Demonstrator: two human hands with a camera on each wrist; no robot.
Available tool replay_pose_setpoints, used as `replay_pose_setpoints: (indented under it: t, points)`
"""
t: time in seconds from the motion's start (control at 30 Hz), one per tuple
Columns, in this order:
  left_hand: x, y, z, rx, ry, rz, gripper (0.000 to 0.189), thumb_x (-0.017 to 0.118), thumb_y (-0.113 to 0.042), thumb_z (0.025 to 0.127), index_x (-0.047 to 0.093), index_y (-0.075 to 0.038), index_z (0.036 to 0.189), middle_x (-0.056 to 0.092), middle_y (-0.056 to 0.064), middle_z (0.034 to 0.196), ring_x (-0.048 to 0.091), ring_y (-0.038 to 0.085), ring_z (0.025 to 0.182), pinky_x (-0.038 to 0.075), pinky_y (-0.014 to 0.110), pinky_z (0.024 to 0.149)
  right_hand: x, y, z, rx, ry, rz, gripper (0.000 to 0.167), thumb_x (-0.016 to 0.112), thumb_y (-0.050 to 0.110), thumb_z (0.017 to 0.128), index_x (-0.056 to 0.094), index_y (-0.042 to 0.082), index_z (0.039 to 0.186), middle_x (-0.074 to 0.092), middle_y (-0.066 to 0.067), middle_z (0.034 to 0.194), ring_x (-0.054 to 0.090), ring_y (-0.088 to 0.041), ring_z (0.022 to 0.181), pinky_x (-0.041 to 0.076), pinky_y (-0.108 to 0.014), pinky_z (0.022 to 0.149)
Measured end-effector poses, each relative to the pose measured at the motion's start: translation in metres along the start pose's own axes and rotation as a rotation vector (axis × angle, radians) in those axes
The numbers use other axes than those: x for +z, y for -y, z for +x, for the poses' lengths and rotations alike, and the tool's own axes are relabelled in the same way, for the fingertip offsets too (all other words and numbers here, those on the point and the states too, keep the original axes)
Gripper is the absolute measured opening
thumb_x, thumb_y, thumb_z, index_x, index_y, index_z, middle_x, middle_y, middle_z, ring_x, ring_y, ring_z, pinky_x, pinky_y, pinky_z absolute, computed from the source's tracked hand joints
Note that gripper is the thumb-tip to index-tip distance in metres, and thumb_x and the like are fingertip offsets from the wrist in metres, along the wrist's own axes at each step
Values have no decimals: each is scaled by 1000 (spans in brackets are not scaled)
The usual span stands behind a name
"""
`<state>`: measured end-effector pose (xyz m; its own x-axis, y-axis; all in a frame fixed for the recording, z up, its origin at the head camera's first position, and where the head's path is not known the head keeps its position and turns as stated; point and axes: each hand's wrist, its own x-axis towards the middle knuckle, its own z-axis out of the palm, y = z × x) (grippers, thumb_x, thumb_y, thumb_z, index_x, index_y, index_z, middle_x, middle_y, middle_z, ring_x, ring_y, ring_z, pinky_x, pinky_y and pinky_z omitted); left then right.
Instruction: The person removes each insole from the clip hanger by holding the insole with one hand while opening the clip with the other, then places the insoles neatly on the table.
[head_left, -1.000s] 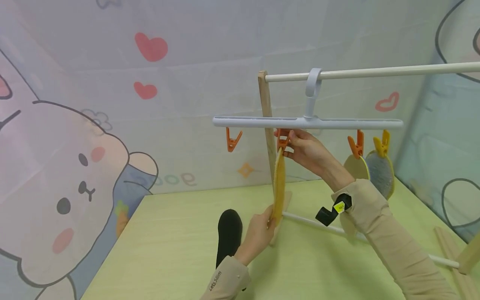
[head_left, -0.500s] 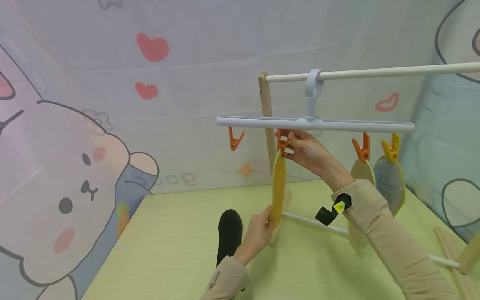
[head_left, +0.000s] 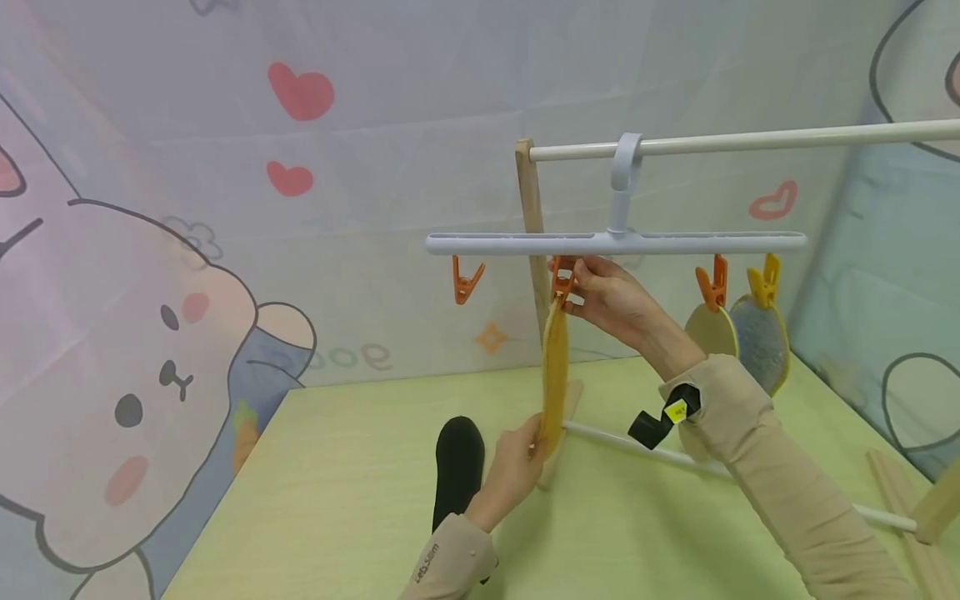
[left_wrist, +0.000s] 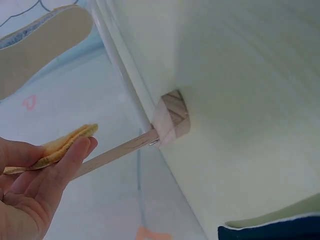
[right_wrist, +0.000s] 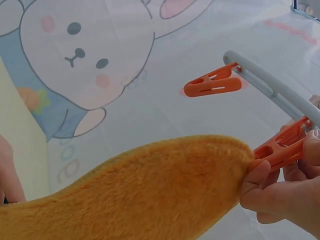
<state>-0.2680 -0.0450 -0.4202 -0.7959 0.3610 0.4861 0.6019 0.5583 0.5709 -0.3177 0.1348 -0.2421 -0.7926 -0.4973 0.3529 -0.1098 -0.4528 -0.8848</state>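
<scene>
Insole [head_left: 555,371] on end beneath an orange clip [head_left: 562,286]

Yellow and fuzzy, the insole stands nearly vertical and edge-on in the head view, its upper tip meeting the clip's lower end. The right hand [head_left: 617,300] pinches that clip just under the white hanger [head_left: 510,243], with a fingertip against the insole's tip; whether the clip's jaws have closed on it is hard to tell. The left hand [head_left: 512,462] pinches the insole's bottom end between thumb and fingers, above the desk [head_left: 337,483].

Near the hanger's left end hangs a second clip [head_left: 463,282], also orange. Toward its right end, a third orange clip [head_left: 714,283] and a yellow clip [head_left: 765,282] carry 2 more insoles, a beige insole [head_left: 708,333] and a grey insole [head_left: 761,342]. The hanger hooks over a white rod [head_left: 750,142] fixed to a wooden post [head_left: 530,192].

A black sole-shaped piece [head_left: 459,467] lies just left of the left hand, its near end hidden by the sleeve. The right sleeve [head_left: 780,475] and black wrist camera [head_left: 652,429] block part of the lower white bar [head_left: 600,434].
</scene>
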Motion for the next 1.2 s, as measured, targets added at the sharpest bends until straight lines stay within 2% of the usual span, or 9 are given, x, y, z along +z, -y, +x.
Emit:
replay_pose_setpoints:
  t: [0.13,0.27,0.83,1.2]
  points:
    - [2,3,-4,-21,13,-9,25,50,2,86,54,-4,110,68,16,93,65,17,73,45,11,56,1,-1,-1,-8,-4,4,21,35,21,94,55,17,99,54,3,100,43,-15,86,39,-28,76]
    - [1,4,-6,-17,3,-24,24,51,3,85,54,-5,108,68,17,92,65,17,72,44,11,54,1,-1,-1,-9,-2,2,22,36,21,93,56,17,99,52,2,100,43,-15,88,39,-29,78]
    - [3,8,-5,-29,0,-12,23,51,3,86,55,-6,107,68,16,94,65,17,75,44,11,55,-2,0,0,-6,12,3,23,35,21,94,58,16,99,52,1,101,43,-16,88,38,-30,79]
    - [3,9,-7,-40,3,-48,23,50,4,86,54,-5,107,67,17,97,66,20,77,46,11,56,-2,0,0,-6,-4,16,23,35,20,94,58,17,99,54,3,99,44,-15,88,39,-29,78]
